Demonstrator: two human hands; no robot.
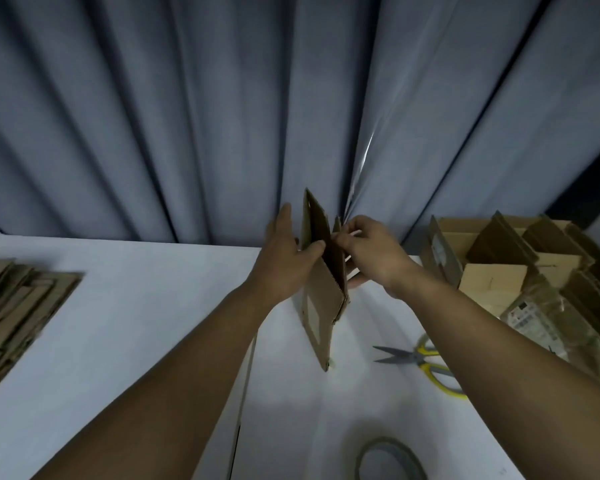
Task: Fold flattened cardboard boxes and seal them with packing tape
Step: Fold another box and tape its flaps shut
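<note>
The flattened box (321, 289) stands on edge in the air above the white tabletop (136, 323), in front of you and near the far edge, and its panels have just begun to part at the top, so you are at the opening step: no flap looks folded yet and no tape is on it. Your left hand (284, 258) holds the left panel, with the fingers laid fairly straight along the outer face and the thumb pressed onto the inner side. Your right hand (368, 251) has its fingers curled and pinches the opposite edge or flap; exactly which layer it has is hard to tell. The next move probably calls for drawing the two panels apart until the sleeve squares up, then turning the bottom flaps in while one hand steadies the walls. Watch that the creases give evenly, because a thin panel may buckle rather than hinge. The scissors (420, 362) lie on the tabletop under your right forearm, and the tape roll (388, 444) sits close to you at the lower edge, both within reach for sealing. A stack of flat cardboard (14, 306) lies far left, and a carton (499, 258) of cardboard pieces stands at right.
</note>
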